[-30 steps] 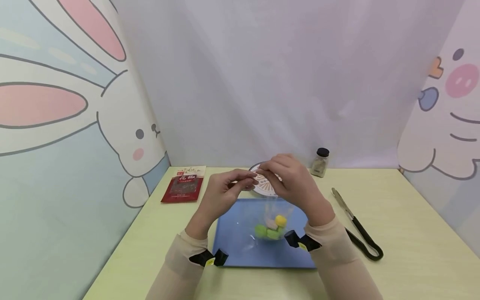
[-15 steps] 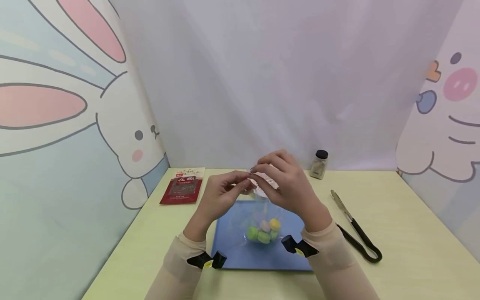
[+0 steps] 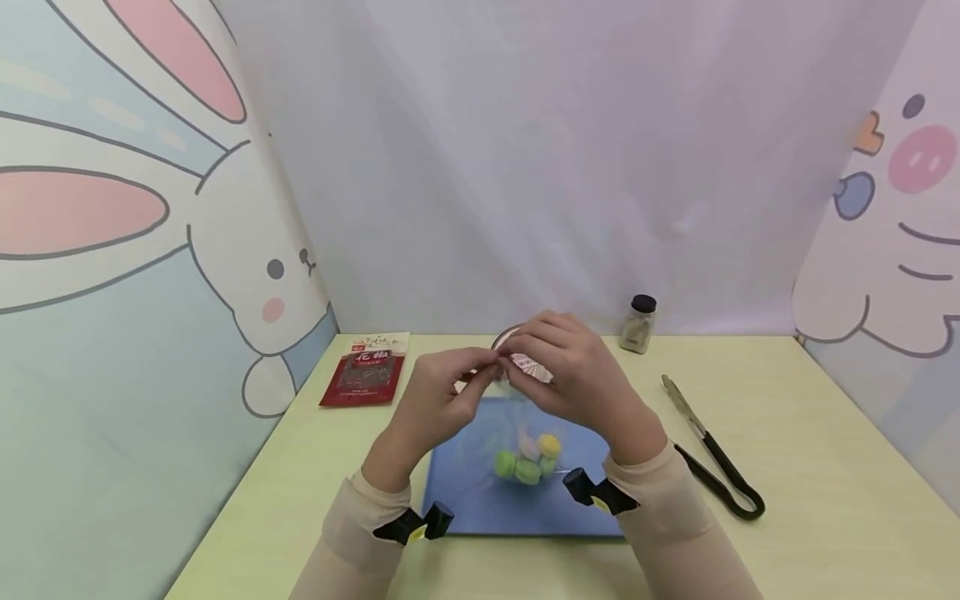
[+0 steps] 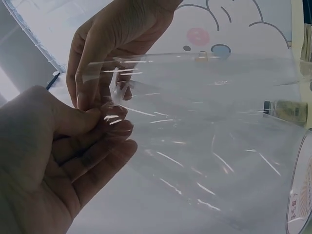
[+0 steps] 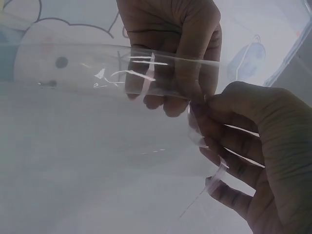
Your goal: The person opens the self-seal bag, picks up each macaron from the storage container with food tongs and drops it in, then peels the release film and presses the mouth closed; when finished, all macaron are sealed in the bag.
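Left hand [image 3: 437, 393]: pinching clear bag [image 4: 204, 141] by its upper edge, other fingers loosely apart.
Right hand [image 3: 577, 371]: pinching the same edge just beside, fingers bent.
Bag: hanging over blue tray [image 3: 465, 500], round pieces [image 3: 527, 472] inside, low down.
Plate [image 3: 534, 368]: beyond, partly hidden.

Soft, even light fills the head view. Both wrist views are dimmer, with glare at the left one's upper left and white glints streaking the clear bag [image 4: 195, 141].
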A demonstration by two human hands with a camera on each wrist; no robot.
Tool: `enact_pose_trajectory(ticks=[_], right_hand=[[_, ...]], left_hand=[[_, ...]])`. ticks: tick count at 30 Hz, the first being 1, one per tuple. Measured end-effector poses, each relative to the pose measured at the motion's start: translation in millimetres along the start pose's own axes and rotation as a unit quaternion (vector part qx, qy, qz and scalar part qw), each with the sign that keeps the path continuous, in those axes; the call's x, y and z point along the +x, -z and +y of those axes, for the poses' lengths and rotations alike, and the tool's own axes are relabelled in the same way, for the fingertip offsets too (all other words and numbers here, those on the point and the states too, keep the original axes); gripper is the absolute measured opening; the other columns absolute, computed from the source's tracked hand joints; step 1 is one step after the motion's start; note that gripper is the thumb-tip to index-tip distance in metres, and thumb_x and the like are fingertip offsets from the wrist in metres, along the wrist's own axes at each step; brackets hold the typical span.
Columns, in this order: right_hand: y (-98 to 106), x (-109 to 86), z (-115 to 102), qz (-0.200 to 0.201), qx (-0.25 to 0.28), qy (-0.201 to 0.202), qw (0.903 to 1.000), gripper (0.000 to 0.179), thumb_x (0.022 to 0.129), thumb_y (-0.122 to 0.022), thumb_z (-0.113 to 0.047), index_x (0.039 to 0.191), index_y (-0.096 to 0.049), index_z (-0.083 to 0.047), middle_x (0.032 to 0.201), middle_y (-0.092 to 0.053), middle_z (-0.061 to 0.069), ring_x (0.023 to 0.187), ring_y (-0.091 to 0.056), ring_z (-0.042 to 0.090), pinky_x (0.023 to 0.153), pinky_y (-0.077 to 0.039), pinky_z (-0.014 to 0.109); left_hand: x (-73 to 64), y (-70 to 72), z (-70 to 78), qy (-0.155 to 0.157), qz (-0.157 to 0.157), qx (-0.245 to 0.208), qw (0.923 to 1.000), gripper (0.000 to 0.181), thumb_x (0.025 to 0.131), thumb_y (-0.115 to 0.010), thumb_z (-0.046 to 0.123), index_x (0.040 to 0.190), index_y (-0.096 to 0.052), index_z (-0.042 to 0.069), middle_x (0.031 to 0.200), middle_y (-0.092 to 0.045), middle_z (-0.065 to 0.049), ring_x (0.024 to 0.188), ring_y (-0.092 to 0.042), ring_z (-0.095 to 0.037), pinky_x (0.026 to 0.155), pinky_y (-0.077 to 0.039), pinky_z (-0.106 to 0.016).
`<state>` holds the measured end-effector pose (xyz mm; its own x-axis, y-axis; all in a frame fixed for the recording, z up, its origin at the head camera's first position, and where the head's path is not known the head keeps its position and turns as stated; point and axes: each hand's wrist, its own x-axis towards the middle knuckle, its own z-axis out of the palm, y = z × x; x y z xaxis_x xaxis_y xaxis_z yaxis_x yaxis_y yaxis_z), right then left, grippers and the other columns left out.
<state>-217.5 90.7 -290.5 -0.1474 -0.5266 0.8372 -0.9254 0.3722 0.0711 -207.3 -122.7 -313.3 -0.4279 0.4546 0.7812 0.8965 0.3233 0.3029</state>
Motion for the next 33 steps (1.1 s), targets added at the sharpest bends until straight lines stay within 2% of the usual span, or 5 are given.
enact_pose_trajectory(ticks=[4,7,12,22,33], right_hand=[[1.0,0.6,-1.6,-0.004,-0.024,0.009,0.9997,0.013,0.086,-0.077,-0.013,0.099,-0.076,-0.009,0.095,-0.073,0.000,0.091,-0.066,0.021,0.080,-0.054,0.038],[1.0,1.0,-2.0,-0.004,-0.033,0.012,0.9994,0.012,0.086,-0.076,-0.013,0.098,-0.076,-0.009,0.094,-0.073,0.001,0.090,-0.067,0.021,0.079,-0.055,0.038],[-0.2,0.6,-1.3,-0.004,-0.034,0.010,0.9993,0.009,0.087,-0.074,-0.011,0.095,-0.074,-0.008,0.091,-0.072,0.001,0.086,-0.066,0.020,0.078,-0.055,0.037],[0.5,-1.3,1.3,-0.006,-0.013,0.001,0.9999,0.007,0.088,-0.072,-0.011,0.094,-0.073,-0.008,0.090,-0.071,0.000,0.085,-0.064,0.019,0.077,-0.054,0.035],[1.0,-1.0,2.7,-0.011,-0.008,0.009,0.9999,0.004,0.089,-0.071,-0.011,0.093,-0.073,-0.009,0.090,-0.070,0.000,0.084,-0.063,0.018,0.074,-0.054,0.033]], left_hand=[[-0.1,1.0,2.7,-0.007,-0.007,0.043,0.9990,0.013,0.092,-0.071,0.002,0.105,-0.074,0.004,0.094,-0.074,-0.002,0.069,-0.062,-0.005,0.058,-0.051,-0.020],[-0.2,1.3,4.2,-0.008,-0.011,0.051,0.9986,0.013,0.092,-0.071,0.002,0.104,-0.074,0.003,0.093,-0.074,-0.002,0.067,-0.059,-0.005,0.056,-0.050,-0.021],[-0.1,1.7,5.0,-0.006,-0.017,0.051,0.9985,0.013,0.092,-0.070,0.001,0.104,-0.074,0.003,0.093,-0.074,-0.002,0.066,-0.059,-0.005,0.057,-0.047,-0.017],[1.0,2.2,6.4,0.001,-0.021,0.036,0.9991,0.014,0.092,-0.071,0.002,0.105,-0.074,0.004,0.096,-0.075,-0.002,0.074,-0.066,-0.005,0.069,-0.055,-0.018],[1.9,3.0,8.3,-0.004,-0.023,0.057,0.9981,0.012,0.092,-0.072,0.003,0.103,-0.074,0.004,0.094,-0.074,-0.002,0.068,-0.061,-0.004,0.062,-0.051,-0.017]])
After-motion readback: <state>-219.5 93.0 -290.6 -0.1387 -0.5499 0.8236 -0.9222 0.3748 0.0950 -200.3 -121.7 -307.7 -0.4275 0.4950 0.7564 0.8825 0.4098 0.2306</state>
